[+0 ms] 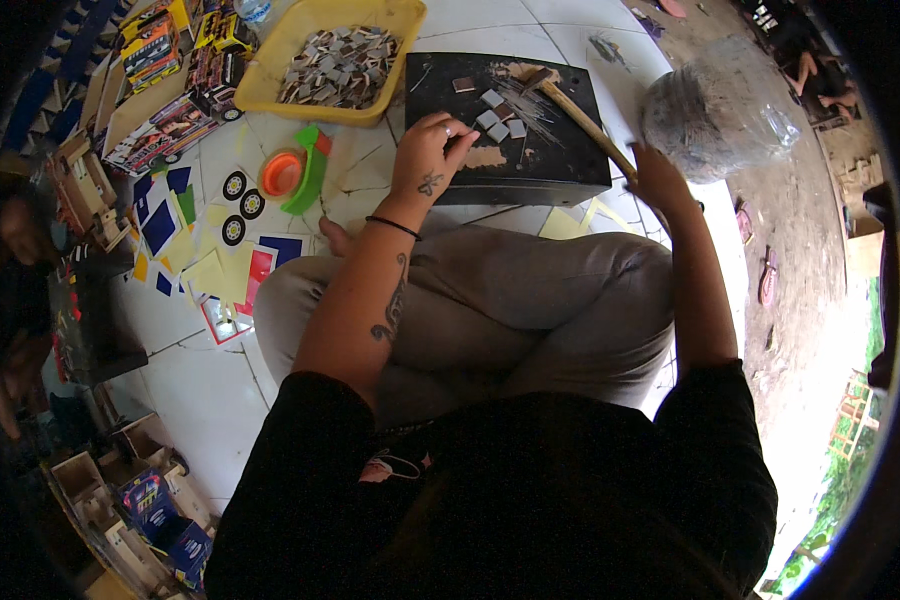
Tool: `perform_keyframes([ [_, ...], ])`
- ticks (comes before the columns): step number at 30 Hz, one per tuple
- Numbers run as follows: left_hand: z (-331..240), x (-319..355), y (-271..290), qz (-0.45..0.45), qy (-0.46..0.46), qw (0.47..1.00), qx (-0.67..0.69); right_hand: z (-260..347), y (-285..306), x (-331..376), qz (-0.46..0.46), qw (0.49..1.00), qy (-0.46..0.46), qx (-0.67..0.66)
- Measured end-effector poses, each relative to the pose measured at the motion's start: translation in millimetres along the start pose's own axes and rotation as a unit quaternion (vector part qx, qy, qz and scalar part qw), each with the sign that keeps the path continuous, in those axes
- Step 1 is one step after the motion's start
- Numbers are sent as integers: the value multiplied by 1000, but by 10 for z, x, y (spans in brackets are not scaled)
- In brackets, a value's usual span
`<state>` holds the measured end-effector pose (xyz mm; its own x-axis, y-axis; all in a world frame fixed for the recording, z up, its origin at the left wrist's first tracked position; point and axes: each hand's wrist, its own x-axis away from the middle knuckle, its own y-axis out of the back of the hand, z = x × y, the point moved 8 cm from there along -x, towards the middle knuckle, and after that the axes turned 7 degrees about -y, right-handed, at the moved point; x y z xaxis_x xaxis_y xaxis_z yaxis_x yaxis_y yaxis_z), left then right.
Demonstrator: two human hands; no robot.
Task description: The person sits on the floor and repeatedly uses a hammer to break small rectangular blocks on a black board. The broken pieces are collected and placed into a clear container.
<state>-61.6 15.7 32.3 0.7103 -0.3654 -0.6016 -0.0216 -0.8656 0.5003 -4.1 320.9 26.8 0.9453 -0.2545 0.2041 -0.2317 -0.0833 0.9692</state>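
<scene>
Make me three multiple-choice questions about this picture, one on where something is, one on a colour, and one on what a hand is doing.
1. Where does the yellow tray of small wooden pieces lie?
A. On the person's lap
B. On the white floor, left of the black block
C. On top of the clear plastic bag

2. What colour is the shallow round dish beside the green piece?
A. Orange
B. Blue
C. White

3. What is the right hand doing?
A. Resting flat on the knee
B. Holding the hammer's wooden handle
C. Lifting the tray

Answers: 1 B, the tray sits on the tiles next to the black block. 2 A, the dish is plainly orange. 3 B, its fingers close round the end of the hammer, whose head lies on the block.
</scene>
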Motion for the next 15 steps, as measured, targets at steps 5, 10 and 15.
perform_keyframes([
  [5,0,8,-4,-23,-4,1000,10,-192,120,303,-91,949,49,-299],
  [10,-8,26,-7,-39,-19,999,2,68,528,916,44,916,5,-399],
  [15,-42,52,-6,-53,-27,998,-3,632,717,1666,-142,952,88,-256],
])
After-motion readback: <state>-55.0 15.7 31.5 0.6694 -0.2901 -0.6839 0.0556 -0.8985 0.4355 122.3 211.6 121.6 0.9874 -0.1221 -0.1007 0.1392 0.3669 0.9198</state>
